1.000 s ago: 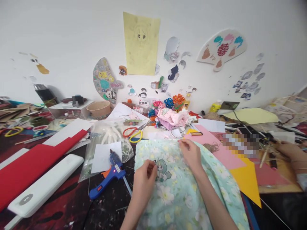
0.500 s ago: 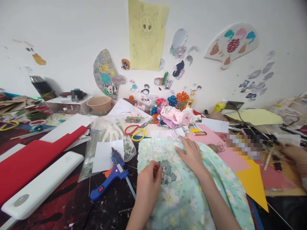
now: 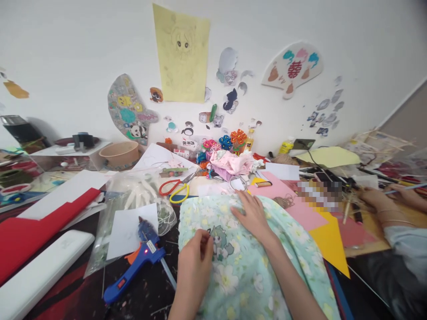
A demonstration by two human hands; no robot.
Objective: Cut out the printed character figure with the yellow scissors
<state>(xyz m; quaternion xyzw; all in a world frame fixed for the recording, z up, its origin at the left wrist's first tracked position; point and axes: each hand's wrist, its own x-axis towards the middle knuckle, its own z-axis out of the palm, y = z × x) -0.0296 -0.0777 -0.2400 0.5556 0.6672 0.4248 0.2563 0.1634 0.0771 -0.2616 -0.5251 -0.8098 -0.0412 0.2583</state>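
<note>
A pale green floral cloth (image 3: 225,279) lies spread on the table before me. On it is a small green-haired cartoon figure (image 3: 220,242), flat against the fabric. My left hand (image 3: 196,258) is closed in a pinch at the figure's left edge. What its fingertips hold, if anything, is hidden. My right hand (image 3: 251,215) rests flat on the upper part of the cloth with its fingers stretched out, holding nothing. Left of the cloth lies a blue hot glue gun (image 3: 147,251) with a red light on and a glue stick in its back, partly over a white paper square (image 3: 120,233).
Scissors (image 3: 175,189) with red and yellow handles lie beyond the cloth. A white oblong device (image 3: 50,271) and red sheet (image 3: 63,218) are at left. Pink paper (image 3: 283,195) and yellow paper (image 3: 333,249) lie right, near another person's hand (image 3: 375,200).
My view has turned rightward, so the scene sits further left. More of the other person's arms shows at right. Both my hands keep nearly the same places on the cloth.
</note>
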